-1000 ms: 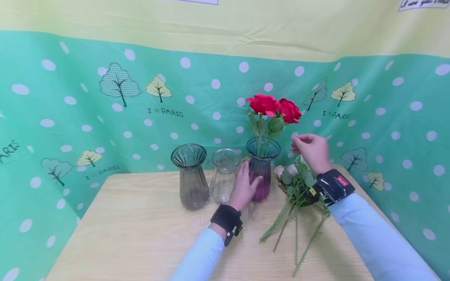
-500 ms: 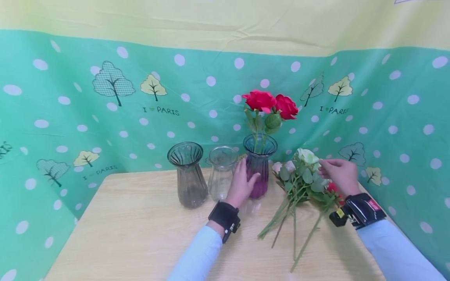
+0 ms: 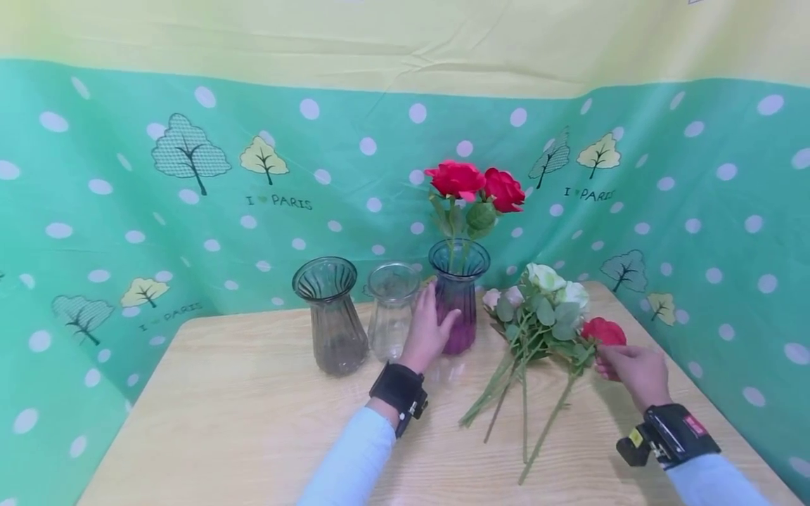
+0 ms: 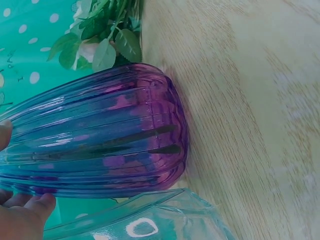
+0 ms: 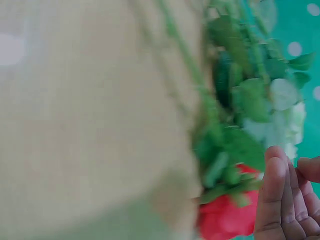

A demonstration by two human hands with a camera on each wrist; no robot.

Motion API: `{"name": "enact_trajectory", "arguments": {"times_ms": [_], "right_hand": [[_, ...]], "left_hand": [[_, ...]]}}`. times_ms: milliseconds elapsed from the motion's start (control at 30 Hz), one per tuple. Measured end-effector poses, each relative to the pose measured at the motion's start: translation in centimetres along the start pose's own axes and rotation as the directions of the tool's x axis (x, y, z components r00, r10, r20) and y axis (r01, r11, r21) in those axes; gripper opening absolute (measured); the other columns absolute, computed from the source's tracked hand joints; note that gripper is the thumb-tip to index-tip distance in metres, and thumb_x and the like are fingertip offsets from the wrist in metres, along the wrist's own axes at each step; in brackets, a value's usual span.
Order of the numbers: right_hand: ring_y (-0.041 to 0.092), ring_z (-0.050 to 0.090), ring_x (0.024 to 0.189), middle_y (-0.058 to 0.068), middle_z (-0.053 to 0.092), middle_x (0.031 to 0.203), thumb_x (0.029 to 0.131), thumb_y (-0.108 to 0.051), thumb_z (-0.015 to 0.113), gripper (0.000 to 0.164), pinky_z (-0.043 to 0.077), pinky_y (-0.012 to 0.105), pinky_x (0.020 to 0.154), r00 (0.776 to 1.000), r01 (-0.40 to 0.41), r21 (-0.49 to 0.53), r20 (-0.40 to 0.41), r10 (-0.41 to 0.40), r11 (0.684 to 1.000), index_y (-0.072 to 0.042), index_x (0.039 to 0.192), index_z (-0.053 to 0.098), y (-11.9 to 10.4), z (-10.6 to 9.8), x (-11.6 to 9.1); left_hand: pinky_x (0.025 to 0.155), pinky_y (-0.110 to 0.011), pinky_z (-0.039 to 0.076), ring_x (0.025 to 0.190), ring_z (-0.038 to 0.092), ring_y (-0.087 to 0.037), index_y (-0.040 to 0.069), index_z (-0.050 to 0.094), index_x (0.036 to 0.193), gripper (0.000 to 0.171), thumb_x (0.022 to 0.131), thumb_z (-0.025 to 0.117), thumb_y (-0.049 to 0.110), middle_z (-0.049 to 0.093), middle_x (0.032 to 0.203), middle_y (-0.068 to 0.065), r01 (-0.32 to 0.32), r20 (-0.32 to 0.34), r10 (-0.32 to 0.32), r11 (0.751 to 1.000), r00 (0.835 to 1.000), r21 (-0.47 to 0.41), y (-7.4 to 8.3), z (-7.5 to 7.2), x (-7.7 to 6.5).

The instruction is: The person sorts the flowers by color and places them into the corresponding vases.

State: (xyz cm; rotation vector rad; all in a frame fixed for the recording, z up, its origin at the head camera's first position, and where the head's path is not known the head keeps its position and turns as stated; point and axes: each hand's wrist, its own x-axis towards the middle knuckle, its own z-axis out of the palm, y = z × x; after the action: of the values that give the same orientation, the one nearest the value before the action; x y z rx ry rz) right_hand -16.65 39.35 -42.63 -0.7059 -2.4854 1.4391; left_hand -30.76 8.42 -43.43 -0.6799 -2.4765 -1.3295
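My left hand (image 3: 427, 334) holds the blue-and-purple glass vase (image 3: 457, 309), thumb on one side and fingers on the other. Two red roses (image 3: 454, 180) stand upright in that vase; their dark stem ends show through its glass in the left wrist view. Over on the right, my right hand (image 3: 635, 376) is right beside a red rose (image 3: 604, 330) lying on the table. In the right wrist view its fingers (image 5: 274, 192) are mostly straight, with the thumb near them and nothing visible between. White roses (image 3: 545, 277) and pale pink ones (image 3: 503, 298) lie in the same leafy pile.
A clear glass vase (image 3: 389, 330) stands just left of the held vase, and a grey glass vase (image 3: 338, 330) stands left of that. Loose green stems (image 3: 545, 429) point toward the front of the wooden table (image 3: 253, 422). A green dotted cloth (image 3: 354, 183) hangs behind.
My right hand has moved down and right, from beside the upright roses past the white roses to the lying red rose. My left hand has stayed at the purple vase.
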Motion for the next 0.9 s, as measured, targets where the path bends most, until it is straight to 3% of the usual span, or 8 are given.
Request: {"name": "enact_trajectory", "arguments": {"times_ms": [233,467,900], "right_hand": [[0.004,0.066,0.062,-0.001,0.07,0.07,0.094,-0.024,0.051,0.053,0.059,0.022,0.061,0.992,-0.117,0.042,0.047,0.115,0.992,0.022,0.12,0.048,2.8,1.3,-0.5],[0.008,0.067,0.06,0.0,0.069,0.067,0.092,-0.024,0.052,0.054,0.059,0.023,0.059,0.975,-0.215,0.12,0.084,0.206,0.969,0.021,0.122,0.046,3.9,2.8,0.0],[0.008,0.067,0.06,-0.002,0.068,0.065,0.092,-0.018,0.05,0.051,0.059,0.023,0.06,0.972,-0.229,0.185,0.095,0.215,0.956,0.023,0.122,0.044,4.1,3.8,0.7]], "left_hand": [[0.113,-0.044,0.034,0.135,0.035,-0.034,-0.002,0.025,0.144,0.07,0.092,0.058,0.031,0.036,0.144,-0.022,-0.004,-0.004,0.004,1.0,1.0,0.006,0.0,-0.1,-0.1],[0.113,-0.044,0.033,0.136,0.033,-0.034,-0.002,0.024,0.145,0.071,0.092,0.057,0.033,0.034,0.146,-0.023,0.002,-0.001,-0.002,1.0,1.0,0.023,0.2,-0.1,-0.2],[0.111,-0.044,0.036,0.134,0.036,-0.035,-0.002,0.025,0.145,0.07,0.092,0.057,0.032,0.036,0.144,-0.023,-0.014,-0.013,0.014,0.999,1.0,0.037,0.0,-0.1,-0.2]]}}
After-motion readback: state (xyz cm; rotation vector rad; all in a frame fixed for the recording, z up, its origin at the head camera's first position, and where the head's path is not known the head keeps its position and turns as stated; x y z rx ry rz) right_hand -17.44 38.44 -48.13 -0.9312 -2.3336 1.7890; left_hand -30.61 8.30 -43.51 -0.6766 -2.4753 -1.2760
